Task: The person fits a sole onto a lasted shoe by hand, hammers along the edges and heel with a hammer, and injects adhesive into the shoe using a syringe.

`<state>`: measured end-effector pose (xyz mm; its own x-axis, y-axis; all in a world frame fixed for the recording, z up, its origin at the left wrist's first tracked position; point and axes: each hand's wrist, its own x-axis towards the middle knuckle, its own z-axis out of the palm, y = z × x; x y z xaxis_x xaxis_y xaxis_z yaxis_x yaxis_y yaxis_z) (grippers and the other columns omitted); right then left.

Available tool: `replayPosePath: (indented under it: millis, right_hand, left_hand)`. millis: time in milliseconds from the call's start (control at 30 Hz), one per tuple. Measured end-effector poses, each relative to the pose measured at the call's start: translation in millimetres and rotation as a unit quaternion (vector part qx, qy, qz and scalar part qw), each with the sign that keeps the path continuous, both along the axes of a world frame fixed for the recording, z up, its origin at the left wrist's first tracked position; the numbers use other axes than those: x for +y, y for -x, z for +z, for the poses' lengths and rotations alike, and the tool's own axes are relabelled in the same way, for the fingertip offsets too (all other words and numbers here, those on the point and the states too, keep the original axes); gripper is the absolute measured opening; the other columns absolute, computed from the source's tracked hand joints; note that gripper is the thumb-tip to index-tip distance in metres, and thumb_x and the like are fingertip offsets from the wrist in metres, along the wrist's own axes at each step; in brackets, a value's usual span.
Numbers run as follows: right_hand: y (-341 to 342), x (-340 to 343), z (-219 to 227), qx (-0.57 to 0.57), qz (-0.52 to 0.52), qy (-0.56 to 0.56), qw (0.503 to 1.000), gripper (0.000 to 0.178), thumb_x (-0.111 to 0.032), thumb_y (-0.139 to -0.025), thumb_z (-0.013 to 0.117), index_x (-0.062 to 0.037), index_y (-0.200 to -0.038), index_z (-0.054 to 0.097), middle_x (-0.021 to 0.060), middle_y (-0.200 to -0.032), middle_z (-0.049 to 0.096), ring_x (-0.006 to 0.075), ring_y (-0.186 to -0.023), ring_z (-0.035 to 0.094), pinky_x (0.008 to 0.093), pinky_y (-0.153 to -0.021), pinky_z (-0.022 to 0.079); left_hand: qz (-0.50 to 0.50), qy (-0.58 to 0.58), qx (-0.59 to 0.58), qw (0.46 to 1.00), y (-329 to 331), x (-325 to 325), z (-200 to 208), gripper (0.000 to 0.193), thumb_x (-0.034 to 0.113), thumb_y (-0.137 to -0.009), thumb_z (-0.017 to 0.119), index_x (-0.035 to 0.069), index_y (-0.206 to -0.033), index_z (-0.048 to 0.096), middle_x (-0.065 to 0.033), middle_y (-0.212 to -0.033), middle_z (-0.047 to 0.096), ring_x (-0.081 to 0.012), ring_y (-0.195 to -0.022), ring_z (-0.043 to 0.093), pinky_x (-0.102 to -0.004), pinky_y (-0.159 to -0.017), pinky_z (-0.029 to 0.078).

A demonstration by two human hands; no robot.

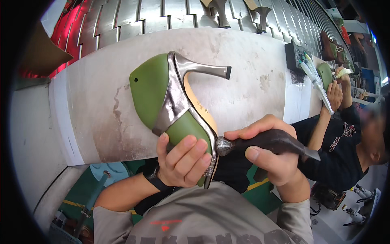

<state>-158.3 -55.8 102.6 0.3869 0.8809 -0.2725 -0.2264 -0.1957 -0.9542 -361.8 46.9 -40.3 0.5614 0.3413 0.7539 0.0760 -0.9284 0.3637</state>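
A high-heeled shoe (178, 97) in shiny pewter, with a tan sole and a slim heel, is fitted on a green shoe last (149, 87). It lies tilted across the table's near edge, heel pointing right. Wrapped around the toe end, my left hand (185, 158) grips the last and the shoe's glittery front strap. My right hand (276, 154) is closed on the dark head of a cobbler's hammer (264, 142). The hammer's round, worn metal face meets the sole edge near the toe, and its flat end sticks out to the right. Most of its handle is hidden.
Beyond the pale worktable (243, 101) runs a slatted metal conveyor (150, 16) carrying heeled shoes (260, 16). A dark box (294, 61) and pens stand at right. There a co-worker's hands (335, 93) handle another green last. A blue stool (109, 173) sits below left.
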Motion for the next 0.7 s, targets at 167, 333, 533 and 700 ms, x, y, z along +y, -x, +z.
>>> replayPosePath:
  millis: [167, 333, 533, 700]
  right_hand:
    - [-29.7, 29.8, -1.2, 0.034, 0.056, 0.065, 0.996, 0.025, 0.001, -0.092, 0.074, 0.0071, -0.115, 0.068, 0.0234, -0.116, 0.08, 0.0211, -0.107, 0.076, 0.0354, -0.097, 0.061]
    - [-34.3, 77.6, 8.9, 0.027, 0.089, 0.171, 0.981, 0.028, -0.006, -0.09, 0.074, 0.0067, -0.113, 0.064, 0.0295, -0.115, 0.078, 0.031, -0.109, 0.077, 0.0425, -0.103, 0.06]
    - [-16.3, 88.6, 2.1, -0.116, 0.113, 0.096, 0.982, 0.031, 0.0, -0.094, 0.07, 0.0088, -0.121, 0.06, 0.0317, -0.126, 0.074, 0.0328, -0.123, 0.072, 0.0446, -0.109, 0.057]
    - [-19.4, 116.6, 15.3, -0.113, 0.083, 0.101, 0.985, 0.029, -0.003, -0.091, 0.071, 0.0063, -0.118, 0.063, 0.0256, -0.123, 0.077, 0.0189, -0.096, 0.075, 0.0306, -0.081, 0.062]
  left_hand:
    - [-0.006, 0.003, -0.001, 1.0, 1.6, -2.6, -1.3, 0.028, 0.024, -0.105, 0.066, 0.021, -0.133, 0.059, 0.0012, -0.138, 0.063, -0.0208, -0.137, 0.059, -0.0667, -0.127, 0.031]
    - [-0.005, 0.004, -0.009, 1.0, 1.7, -3.7, -3.8, 0.031, 0.03, -0.106, 0.063, 0.023, -0.136, 0.06, 0.0039, -0.139, 0.063, -0.0182, -0.138, 0.058, -0.0646, -0.127, 0.029]
    - [-0.019, 0.002, -0.01, 1.0, 1.2, -2.0, -0.5, 0.032, 0.034, -0.105, 0.063, 0.025, -0.137, 0.062, 0.0075, -0.14, 0.063, -0.0155, -0.144, 0.054, -0.063, -0.129, 0.026]
    - [-0.031, 0.018, -0.001, 0.999, 1.9, -1.5, 2.8, 0.032, 0.034, -0.103, 0.065, 0.025, -0.134, 0.063, 0.0076, -0.139, 0.064, -0.0148, -0.143, 0.054, -0.0617, -0.13, 0.026]
